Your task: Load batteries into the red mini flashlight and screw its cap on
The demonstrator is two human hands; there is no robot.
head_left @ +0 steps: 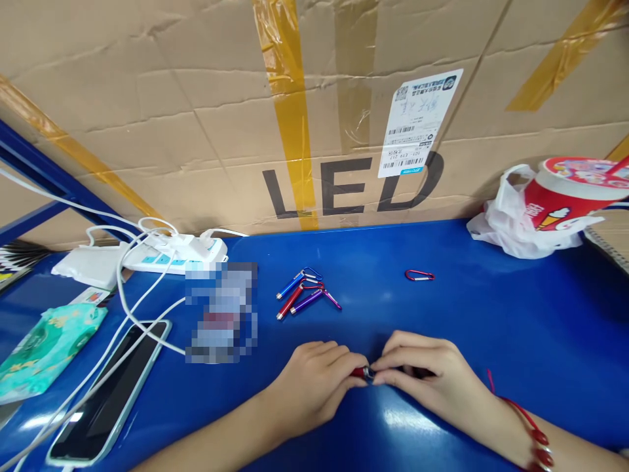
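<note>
Both hands meet low on the glossy blue tabletop (491, 314); the left hand (314, 380) and right hand (432, 377) each close a fingertip grip on opposite ends of a small red metal keychain torch (362, 373), steadying it between them; three similar blue, red and purple torches (304, 296) and a loose red carabiner clip (419, 275) lie beyond, within reach.

Phone (105, 393) left of keychain lights (307, 294) (table (491, 328)).

Left hand (314, 380) and right hand (427, 377) low, curled, fingertips meeting
</note>
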